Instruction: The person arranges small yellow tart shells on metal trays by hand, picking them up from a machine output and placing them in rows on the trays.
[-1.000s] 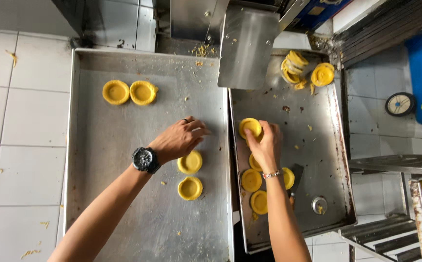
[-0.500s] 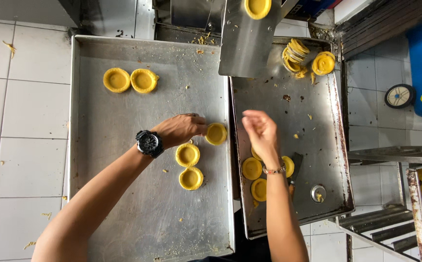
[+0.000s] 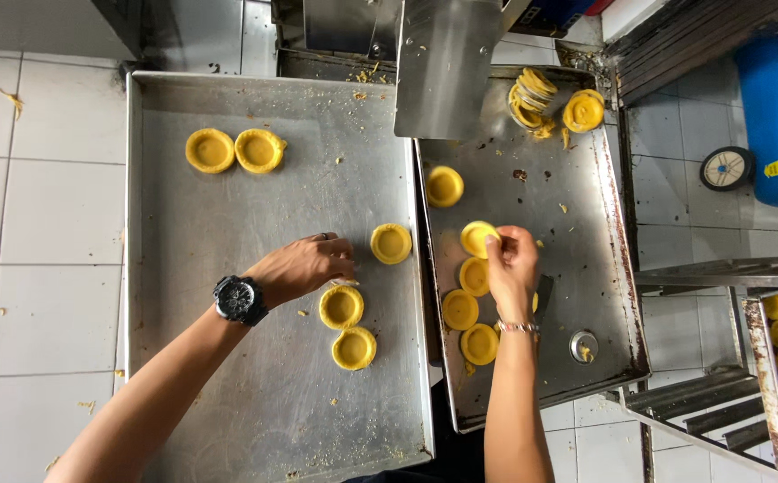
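Now right hand (image 3: 512,268) — yellow tart shell (image 3: 479,238)

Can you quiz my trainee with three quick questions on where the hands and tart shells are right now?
1. True or false: the right hand holds a tart shell.
2. How many shells lie on the left tray?
3. The left hand is: A) on the chute; B) beside the shell pair; C) off the tray.

Key: 1 true; 2 five; 3 B.
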